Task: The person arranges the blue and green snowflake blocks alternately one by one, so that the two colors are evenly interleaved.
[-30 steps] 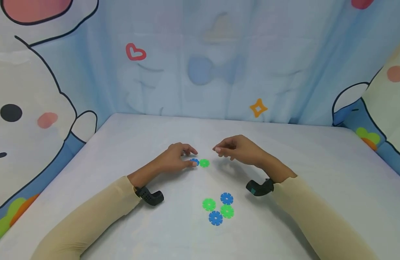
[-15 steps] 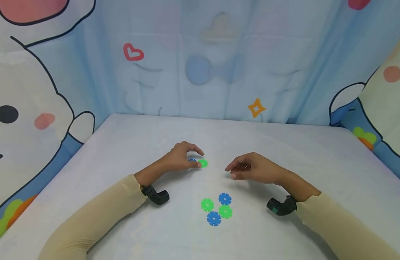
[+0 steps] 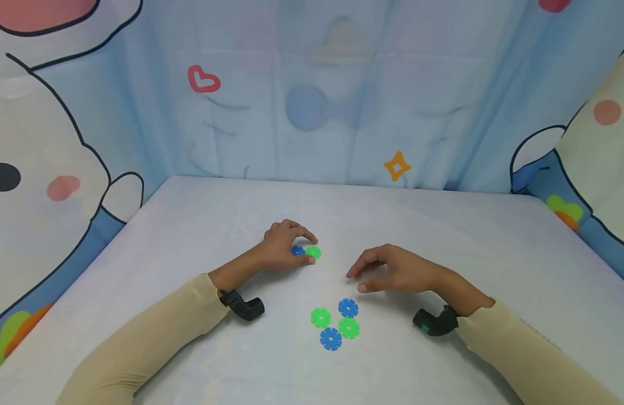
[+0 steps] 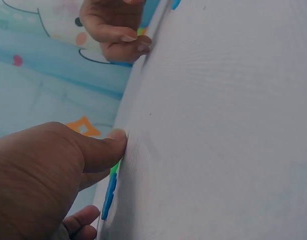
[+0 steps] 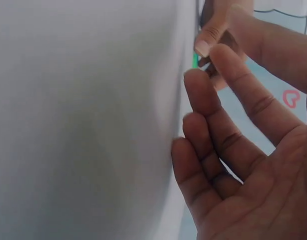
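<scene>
My left hand (image 3: 282, 247) lies over two small notched plastic discs, with thumb and index finger spread around them. Under its arch lie a blue disc (image 3: 298, 251) and a green disc (image 3: 314, 252), side by side. The thumb tip is at the green disc's near edge; whether it touches is unclear. In the left wrist view, the blue disc (image 4: 109, 196) shows edge-on below the thumb. My right hand (image 3: 400, 269) hovers over the table to the right, fingers loosely bent and nothing between them; the right wrist view shows its bare palm (image 5: 263, 190).
Nearer me on the white table (image 3: 230, 360) lies a loose group: a blue disc (image 3: 348, 307), a green disc (image 3: 321, 318), another green disc (image 3: 349, 328) and another blue disc (image 3: 331, 338). A printed curtain (image 3: 251, 140) hangs behind the table.
My right hand has moved away from the far pair, rightward and toward me, its thumb and fingers parting. My left hand has shifted slightly right, its thumb now at the green disc.
</scene>
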A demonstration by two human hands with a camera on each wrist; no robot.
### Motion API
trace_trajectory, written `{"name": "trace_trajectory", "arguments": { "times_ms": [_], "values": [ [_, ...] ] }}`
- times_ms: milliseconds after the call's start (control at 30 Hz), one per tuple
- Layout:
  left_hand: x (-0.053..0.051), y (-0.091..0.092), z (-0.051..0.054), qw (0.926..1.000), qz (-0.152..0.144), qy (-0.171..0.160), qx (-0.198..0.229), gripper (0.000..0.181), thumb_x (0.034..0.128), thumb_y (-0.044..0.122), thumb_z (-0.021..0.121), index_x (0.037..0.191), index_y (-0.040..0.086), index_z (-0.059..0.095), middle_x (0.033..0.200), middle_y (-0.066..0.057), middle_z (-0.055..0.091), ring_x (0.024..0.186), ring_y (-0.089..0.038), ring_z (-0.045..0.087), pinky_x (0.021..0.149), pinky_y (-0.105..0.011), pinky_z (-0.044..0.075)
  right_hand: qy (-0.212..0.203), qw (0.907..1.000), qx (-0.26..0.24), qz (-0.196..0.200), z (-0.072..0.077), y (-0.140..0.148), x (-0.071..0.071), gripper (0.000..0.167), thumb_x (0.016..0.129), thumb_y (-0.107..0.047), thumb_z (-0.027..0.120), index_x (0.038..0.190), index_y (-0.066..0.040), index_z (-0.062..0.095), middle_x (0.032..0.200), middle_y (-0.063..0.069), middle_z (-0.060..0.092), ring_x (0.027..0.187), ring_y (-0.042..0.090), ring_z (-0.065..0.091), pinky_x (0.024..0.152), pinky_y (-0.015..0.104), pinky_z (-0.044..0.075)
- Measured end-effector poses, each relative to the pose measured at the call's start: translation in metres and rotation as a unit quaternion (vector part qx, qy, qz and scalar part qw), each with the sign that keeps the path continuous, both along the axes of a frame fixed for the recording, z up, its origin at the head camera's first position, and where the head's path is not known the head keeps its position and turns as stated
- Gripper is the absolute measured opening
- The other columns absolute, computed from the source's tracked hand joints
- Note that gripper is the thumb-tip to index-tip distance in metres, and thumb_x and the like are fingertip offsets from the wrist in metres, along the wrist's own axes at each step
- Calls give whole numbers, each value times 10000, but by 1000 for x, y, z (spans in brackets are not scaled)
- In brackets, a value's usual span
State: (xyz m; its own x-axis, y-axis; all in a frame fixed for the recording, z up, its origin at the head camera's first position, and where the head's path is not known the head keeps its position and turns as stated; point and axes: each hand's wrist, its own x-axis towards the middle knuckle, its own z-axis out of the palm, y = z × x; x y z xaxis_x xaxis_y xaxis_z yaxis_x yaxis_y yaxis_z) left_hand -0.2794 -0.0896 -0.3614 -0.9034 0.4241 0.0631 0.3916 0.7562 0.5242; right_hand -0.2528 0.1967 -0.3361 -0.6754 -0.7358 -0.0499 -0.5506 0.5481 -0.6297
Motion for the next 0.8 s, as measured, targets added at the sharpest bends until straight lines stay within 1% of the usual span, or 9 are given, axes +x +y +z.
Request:
{"name": "trace_trajectory", "arguments": {
  "times_ms": [67,200,300,467,700,800],
  "values": [
    [0,0,-1,10000,5,20,9,357,883,380,728,1219,282,659,1446,-131,432,1360,-386,338,1125,-572,253,36,10000,18,13,0,-1,2,244,893,-349,725,1106,-230,720,1102,-91,697,1040,110,628,938,326,504],
    [0,1,-1,10000,-19,13,29,352,890,379,720,1223,281,658,1450,-122,429,1357,-378,336,1133,-563,244,71,9999,133,-82,1,-4,5,252,884,-382,727,1092,-240,722,1095,-100,691,1050,114,616,953,373,492],
    [1,1,-1,10000,-26,4,48,346,891,373,720,1219,280,661,1451,-123,428,1361,-380,330,1133,-565,240,146,9997,191,-96,1,-4,6,259,875,-396,734,1088,-249,725,1091,-107,691,1053,112,615,961,386,486],
    [3,1,1,10000,-17,-1,20,340,898,367,713,1221,273,660,1450,-122,427,1364,-376,327,1131,-566,239,213,9997,147,-10,0,-4,6,260,866,-395,746,1085,-256,728,1088,-114,691,1050,100,614,960,359,483],
    [5,0,4,10000,28,-15,53,321,900,355,711,1204,261,667,1444,-123,433,1358,-378,336,1127,-566,247,-17,9997,114,233,0,-4,5,291,839,-351,780,1115,-289,712,1109,-143,676,1081,57,625,989,317,478],
    [6,-1,4,10000,39,-12,78,313,896,356,716,1192,263,671,1437,-121,439,1349,-376,343,1123,-563,253,-33,9994,94,345,-1,-4,5,305,838,-353,782,1126,-287,708,1115,-142,673,1080,59,625,983,298,481]
  ]
}}
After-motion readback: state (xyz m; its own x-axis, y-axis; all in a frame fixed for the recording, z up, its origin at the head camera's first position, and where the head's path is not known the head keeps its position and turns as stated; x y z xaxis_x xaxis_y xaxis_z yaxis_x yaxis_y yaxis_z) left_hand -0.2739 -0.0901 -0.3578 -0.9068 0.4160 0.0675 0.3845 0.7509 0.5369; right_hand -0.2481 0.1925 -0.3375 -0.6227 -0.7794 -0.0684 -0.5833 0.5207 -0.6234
